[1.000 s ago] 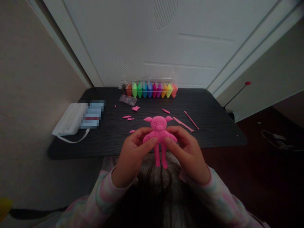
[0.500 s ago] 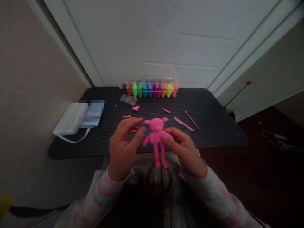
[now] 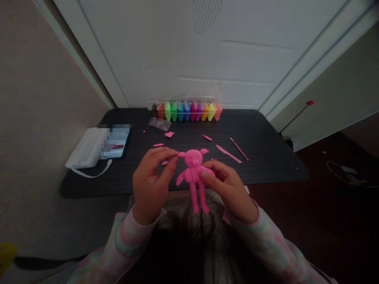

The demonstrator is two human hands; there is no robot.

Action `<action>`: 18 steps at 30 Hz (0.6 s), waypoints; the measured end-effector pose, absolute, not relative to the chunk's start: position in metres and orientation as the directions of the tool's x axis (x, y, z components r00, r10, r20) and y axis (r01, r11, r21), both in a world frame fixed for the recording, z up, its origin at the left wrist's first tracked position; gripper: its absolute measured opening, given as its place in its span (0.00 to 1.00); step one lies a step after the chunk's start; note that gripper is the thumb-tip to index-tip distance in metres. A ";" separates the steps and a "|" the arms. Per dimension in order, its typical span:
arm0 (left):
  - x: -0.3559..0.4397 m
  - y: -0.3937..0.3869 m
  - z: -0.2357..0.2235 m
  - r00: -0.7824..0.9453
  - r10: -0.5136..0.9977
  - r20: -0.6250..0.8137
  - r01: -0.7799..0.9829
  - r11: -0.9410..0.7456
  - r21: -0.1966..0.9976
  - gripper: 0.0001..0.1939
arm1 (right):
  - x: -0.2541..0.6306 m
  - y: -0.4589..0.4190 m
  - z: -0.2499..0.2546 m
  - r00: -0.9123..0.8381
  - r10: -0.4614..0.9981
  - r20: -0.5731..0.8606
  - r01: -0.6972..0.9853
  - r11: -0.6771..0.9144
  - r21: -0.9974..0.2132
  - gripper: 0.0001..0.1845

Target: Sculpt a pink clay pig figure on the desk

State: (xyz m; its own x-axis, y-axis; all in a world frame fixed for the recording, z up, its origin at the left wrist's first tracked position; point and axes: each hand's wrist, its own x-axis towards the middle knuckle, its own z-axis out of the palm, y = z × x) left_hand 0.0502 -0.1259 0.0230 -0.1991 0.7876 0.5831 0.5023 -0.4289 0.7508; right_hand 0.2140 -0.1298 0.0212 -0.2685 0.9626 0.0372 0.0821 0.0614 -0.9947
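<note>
Over the desk's (image 3: pixel 266 169) near edge, a pink figure (image 3: pixel 193 174) is held upright, its right side clamped by the right hand (image 3: pixel 232 184), its left-side ear (image 3: pixel 181 155) pinched by the left hand (image 3: pixel 151 184); probably light and soft, it is best gripped at the torso (image 3: pixel 191 172).

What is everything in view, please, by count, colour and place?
Figure: one, pink, between hands
Packs: about eleven, multicoloured, table's back
Wrapper: one, clear, before packs
Bits: several, pink, across table
Blade tool: one, pink, table's right
Stick: one, pink, beside tool
Case: one, white, table's left
Cord: one, white, before case
Device: one, bluish, beside case
Table: one, black, centre
Door: one, white, behind table
Rod: one, dark, right
Object: one, yellow, lower left
Cables: count unclear, pale, right floor
Hair: dark, bottom centre
Sleeves: two, pastel, wrists
Left hand: one, pinching figure's ear
Right hand: one, gripping figure's arm
</note>
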 end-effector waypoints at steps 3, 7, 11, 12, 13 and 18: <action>0.051 -0.125 0.021 -0.200 0.801 0.565 0.483 -0.421 0.768 0.06 | 0.213 -0.130 0.020 -0.269 0.962 0.038 0.088 0.064 -0.994 0.10; 0.051 -0.124 0.018 -0.219 0.811 0.542 0.452 -0.408 0.793 0.05 | 0.212 -0.129 0.019 -0.272 0.962 0.028 0.084 0.053 -0.995 0.10; 0.051 -0.123 0.018 -0.225 0.793 0.566 0.453 -0.430 0.781 0.06 | 0.212 -0.128 0.020 -0.267 0.963 0.017 0.089 0.042 -0.995 0.11; 0.051 -0.123 0.019 -0.217 0.789 0.576 0.456 -0.440 0.774 0.06 | 0.212 -0.128 0.020 -0.269 0.963 0.015 0.088 0.040 -0.995 0.11; 0.051 -0.122 0.019 -0.208 0.785 0.583 0.456 -0.450 0.768 0.06 | 0.212 -0.128 0.020 -0.273 0.962 0.012 0.085 0.037 -0.996 0.11; 0.048 -0.121 0.019 -0.186 0.782 0.595 0.452 -0.469 0.759 0.06 | 0.212 -0.129 0.021 -0.287 0.958 0.014 0.074 0.036 -0.997 0.10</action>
